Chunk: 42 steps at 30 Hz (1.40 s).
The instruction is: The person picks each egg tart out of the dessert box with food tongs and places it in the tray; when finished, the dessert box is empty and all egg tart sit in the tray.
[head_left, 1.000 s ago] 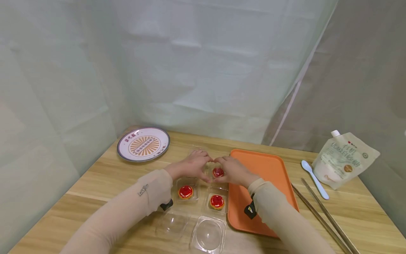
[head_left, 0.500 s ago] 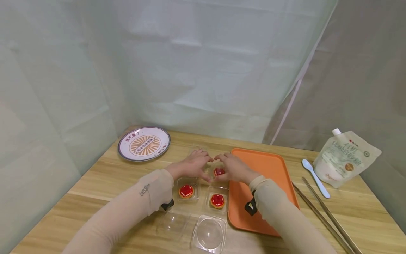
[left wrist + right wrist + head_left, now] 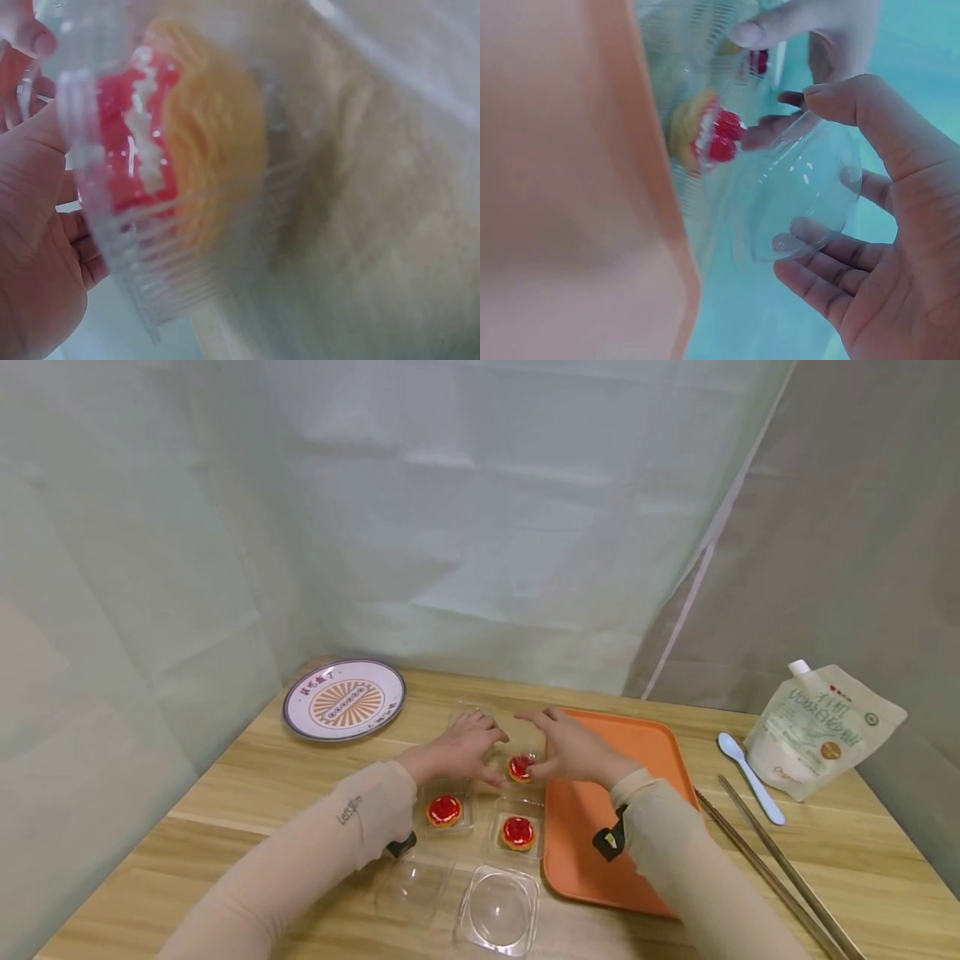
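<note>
Three small tarts with glossy red tops sit in clear plastic boxes: a front-left tart, a front-right tart and a far tart between my hands. My right hand is at the far box. In the right wrist view its thumb and fingertips lie at the edges of a clear domed lid, fingers showing through the plastic. My left hand is left of the far tart, thumb and fingers spread. Its fingertips are close to the lid; whether they touch it is hard to tell.
Two clear lids, a left lid and a right lid, lie nearest me. An orange tray stands right of the boxes. Beyond it are tongs, a blue spoon and a spouted pouch. A patterned plate is back left.
My hands, whose fingertips nearly met over the far box a second ago, have drawn apart. The right hand has moved right, showing more of the tart. The left has hardly moved.
</note>
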Tool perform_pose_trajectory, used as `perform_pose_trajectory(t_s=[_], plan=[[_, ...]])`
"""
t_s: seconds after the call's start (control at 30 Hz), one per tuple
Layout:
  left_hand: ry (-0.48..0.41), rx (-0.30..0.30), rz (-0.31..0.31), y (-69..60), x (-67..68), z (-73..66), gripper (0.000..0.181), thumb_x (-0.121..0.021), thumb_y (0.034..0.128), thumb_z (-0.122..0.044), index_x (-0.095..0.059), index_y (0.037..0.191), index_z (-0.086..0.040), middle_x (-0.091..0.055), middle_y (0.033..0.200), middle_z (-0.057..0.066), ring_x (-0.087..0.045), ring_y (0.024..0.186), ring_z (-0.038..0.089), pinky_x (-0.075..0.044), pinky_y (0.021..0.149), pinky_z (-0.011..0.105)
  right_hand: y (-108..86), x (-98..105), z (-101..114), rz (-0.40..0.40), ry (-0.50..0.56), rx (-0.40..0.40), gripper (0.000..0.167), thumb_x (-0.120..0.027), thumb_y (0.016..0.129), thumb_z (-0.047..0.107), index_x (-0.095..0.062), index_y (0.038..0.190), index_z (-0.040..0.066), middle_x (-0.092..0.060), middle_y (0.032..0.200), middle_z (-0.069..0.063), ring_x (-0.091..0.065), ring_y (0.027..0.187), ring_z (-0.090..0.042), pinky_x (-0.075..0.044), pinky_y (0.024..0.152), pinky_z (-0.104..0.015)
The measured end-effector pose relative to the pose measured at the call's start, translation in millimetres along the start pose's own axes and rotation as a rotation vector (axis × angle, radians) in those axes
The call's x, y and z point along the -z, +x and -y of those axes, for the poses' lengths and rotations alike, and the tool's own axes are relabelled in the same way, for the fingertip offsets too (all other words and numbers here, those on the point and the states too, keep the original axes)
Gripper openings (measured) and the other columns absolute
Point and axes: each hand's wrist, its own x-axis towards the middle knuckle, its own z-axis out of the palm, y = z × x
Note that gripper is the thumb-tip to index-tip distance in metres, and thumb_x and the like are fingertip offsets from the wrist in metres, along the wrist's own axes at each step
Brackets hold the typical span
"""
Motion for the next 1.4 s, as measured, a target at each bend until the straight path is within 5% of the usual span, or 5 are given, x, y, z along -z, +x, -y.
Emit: perform_pose_trajectory(t_s=[0.4,0.97,1.4], plan=[[-0.001,-0.012,-0.018,-1.1,-4.3,-0.8,0.072,-0.077,0.0728,-0.054,-0.059,0.127,-0.010,-0.058,0.124,0.008,-0.044,0.124,0.026,-0.031,0.111,0.043,-7.1,13.4,-11.9,-0.141,0.118,0.021,0.073,-0.078,0.078,0.026,-0.041,0.140,0.011,-0.052,0.127,-0.013,-0.052,0.120,-0.031,-0.049,0.096,-0.048],[-0.027,0.005,-0.001,-2.2,-2.3,-1.0,0.070,-0.077,0.0740,-0.052,-0.057,0.128,-0.012,-0.057,0.125,0.007,-0.044,0.123,0.024,-0.032,0.110,0.041,11.0,7.0,-35.8,-0.218,0.348,-0.044,0.072,-0.073,0.083,0.021,-0.032,0.139,0.003,-0.047,0.138,-0.021,-0.049,0.125,-0.038,-0.043,0.104,-0.055],[-0.029,0.022,0.014,-2.9,0.7,-4.2,0.071,-0.076,0.0747,-0.052,-0.057,0.130,-0.012,-0.057,0.125,0.007,-0.044,0.123,0.023,-0.032,0.110,0.041,30.3,-17.8,-58.9,-0.235,0.392,-0.126,0.076,-0.077,0.081,0.022,-0.034,0.139,-0.001,-0.046,0.143,-0.020,-0.050,0.126,-0.038,-0.046,0.101,-0.051]])
